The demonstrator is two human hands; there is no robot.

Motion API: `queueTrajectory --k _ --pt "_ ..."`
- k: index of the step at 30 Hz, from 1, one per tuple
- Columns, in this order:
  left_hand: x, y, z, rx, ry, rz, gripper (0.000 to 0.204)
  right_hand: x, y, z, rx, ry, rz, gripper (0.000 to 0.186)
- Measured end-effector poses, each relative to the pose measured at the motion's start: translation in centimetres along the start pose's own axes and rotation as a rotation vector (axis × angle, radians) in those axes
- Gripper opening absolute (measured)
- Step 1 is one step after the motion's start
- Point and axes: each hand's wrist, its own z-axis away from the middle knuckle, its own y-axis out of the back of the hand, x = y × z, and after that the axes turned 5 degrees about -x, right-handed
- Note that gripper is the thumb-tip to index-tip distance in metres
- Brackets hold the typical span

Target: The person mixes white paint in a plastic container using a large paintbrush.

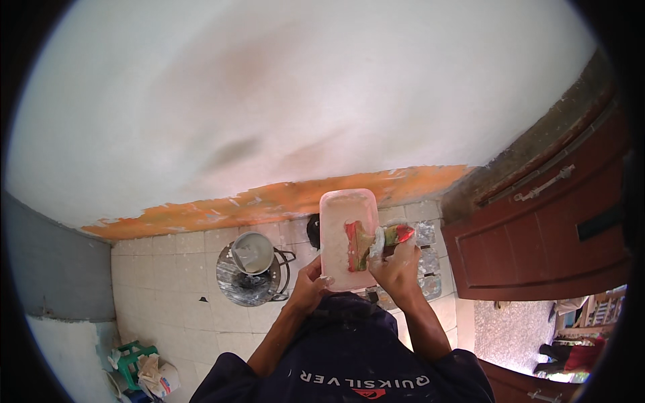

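Note:
My left hand (310,286) grips the near left side of a long pink tray (325,232), its thumb over the rim. A whitish smear covers the tray's inside. In my right hand (396,272) is a wide flat hand tool (357,247), held by its handle at the tray's right side. Its broad red and green head lies over the tray; whether it is a scraper or a brush I cannot tell. White paste coats the tool's neck and my fingers.
Ahead rises a white wall (322,101) with an orange strip (262,207) along its foot. A grey bucket (253,252) stands on a round, splattered stool (242,285) at the left. To the right is a brown door (531,235). A green plastic stool (132,359) sits lower left.

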Motion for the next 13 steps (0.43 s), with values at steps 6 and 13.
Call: queueTrajectory --k 6,13 --pt "0.2 0.5 -0.3 -0.065 -0.035 -0.201 0.067 -2.5 0.0 -1.1 -0.029 -0.134 0.059 0.024" --pt "0.2 0.0 -0.1 -0.019 -0.032 -0.066 0.071 -0.6 -2.4 0.9 -0.018 0.032 0.007 0.037"
